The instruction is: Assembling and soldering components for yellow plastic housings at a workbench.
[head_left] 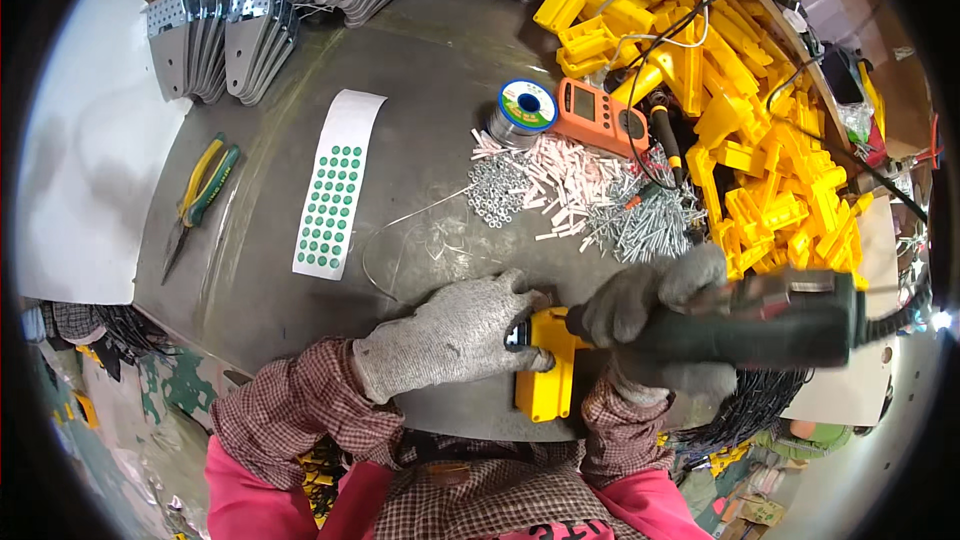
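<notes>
Evidently gripped the corded electric screwdriver [770, 328], lower right, in curled fingers of the right hand [652, 305], aiming it leftward along a crosswise long axis; judged weighty, rigid, best held round the barrel. Steadied the yellow plastic housing [545, 385], lower centre, in bent fingers of the left hand [450, 335], lengthwise up-and-down; judged light, stiff, slick, best pinched by its sides.

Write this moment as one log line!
left hand: holds yellow case | right hand: holds black driver, pointed at case | on table: screws, spool, pliers
</notes>
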The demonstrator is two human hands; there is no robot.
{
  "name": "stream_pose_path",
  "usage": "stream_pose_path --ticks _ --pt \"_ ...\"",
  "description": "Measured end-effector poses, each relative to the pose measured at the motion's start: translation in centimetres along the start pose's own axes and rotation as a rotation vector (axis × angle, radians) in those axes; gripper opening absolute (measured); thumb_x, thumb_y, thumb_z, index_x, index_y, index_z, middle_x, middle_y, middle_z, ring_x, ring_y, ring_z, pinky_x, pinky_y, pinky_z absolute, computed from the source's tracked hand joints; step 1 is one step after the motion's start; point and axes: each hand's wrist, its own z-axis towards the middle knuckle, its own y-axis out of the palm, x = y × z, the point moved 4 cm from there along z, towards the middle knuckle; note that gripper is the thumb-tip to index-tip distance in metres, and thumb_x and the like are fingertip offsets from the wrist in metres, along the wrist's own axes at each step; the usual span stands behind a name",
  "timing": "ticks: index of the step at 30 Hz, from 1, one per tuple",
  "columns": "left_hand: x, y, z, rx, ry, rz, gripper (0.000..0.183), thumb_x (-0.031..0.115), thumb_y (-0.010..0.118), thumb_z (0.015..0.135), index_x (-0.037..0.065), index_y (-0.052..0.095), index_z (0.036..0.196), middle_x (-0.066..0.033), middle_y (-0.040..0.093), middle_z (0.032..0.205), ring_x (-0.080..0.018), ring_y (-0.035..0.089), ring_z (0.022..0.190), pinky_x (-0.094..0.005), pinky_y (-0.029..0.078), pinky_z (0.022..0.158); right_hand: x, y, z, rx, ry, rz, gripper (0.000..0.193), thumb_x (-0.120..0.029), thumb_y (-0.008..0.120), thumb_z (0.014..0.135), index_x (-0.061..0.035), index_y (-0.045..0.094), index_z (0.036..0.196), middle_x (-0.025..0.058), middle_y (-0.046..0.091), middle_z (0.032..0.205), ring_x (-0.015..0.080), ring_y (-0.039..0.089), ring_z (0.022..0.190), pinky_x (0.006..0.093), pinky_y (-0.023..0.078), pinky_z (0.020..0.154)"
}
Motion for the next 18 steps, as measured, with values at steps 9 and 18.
stream_pose_path --ticks 9,18 --pt "-0.2 -0.9 0.8 -0.044 0.022 -0.115 0.066 0.048 0.07 0.083 0.002 0.053 0.128 -0.0174 0.05 0.135 -0.0378 0.053 0.119 -0.0455 0.045 0.101 3.2 -1.4 2.6 -0.654 0.146 0.328 0.044 -0.033 0.081 0.079 -0.004 0.053 0.095 0.0147 0.063 0.075 0.0283 0.064 0.062 0.0409 0.054 0.059" --pt "0.9 -1.0 0.4 -0.053 -0.012 -0.093 0.068 0.043 0.073 0.08 -0.003 0.051 0.125 -0.0242 0.052 0.125 -0.0424 0.051 0.116 -0.0475 0.042 0.102 0.5 0.4 -2.9 0.082 0.351 -0.287 0.04 -0.025 0.073 0.087 -0.0008 0.056 0.114 0.0111 0.061 0.11 0.0252 0.06 0.102 0.0378 0.051 0.087"
